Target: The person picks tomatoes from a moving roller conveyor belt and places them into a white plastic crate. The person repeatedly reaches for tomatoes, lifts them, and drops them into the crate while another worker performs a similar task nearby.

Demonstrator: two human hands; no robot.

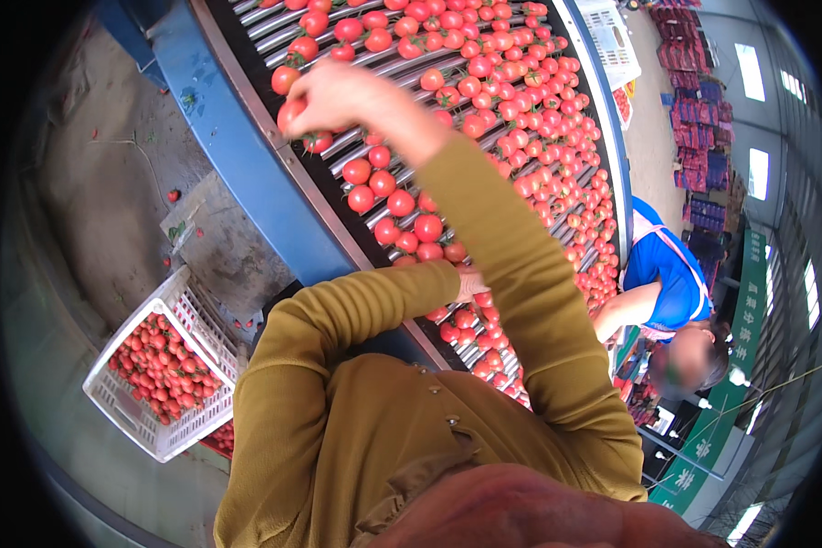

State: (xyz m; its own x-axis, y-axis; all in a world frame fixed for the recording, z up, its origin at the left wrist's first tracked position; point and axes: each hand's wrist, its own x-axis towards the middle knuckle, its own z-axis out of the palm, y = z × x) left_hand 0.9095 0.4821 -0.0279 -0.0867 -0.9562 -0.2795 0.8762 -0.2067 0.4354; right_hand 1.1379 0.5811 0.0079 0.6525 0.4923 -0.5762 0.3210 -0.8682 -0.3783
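Many red tomatoes (pixel 428 228), some with green stems, lie over a roller conveyor (pixel 397 68) made of shiny metal bars. My right hand (pixel 335 99), blurred, reaches across to the conveyor's left edge, its fingers closed around a tomato (pixel 290 116). Beside that hand sit another tomato (pixel 285 79) and a smaller one (pixel 317 142). Lower down, my left hand (pixel 471 284) is over the tomatoes close to my body. My right sleeve (pixel 514 226) passes in front of it and hides its fingers, so whether it holds anything cannot be seen.
A blue frame (pixel 246 178) borders the conveyor on the left. A tilted white plastic crate (pixel 99 387) of tomatoes is at lower left. Loose tomatoes (pixel 173 196) lie on the floor. Across the conveyor stands a person in blue (pixel 664 267); a white crate (pixel 606 41) is beyond the far edge.
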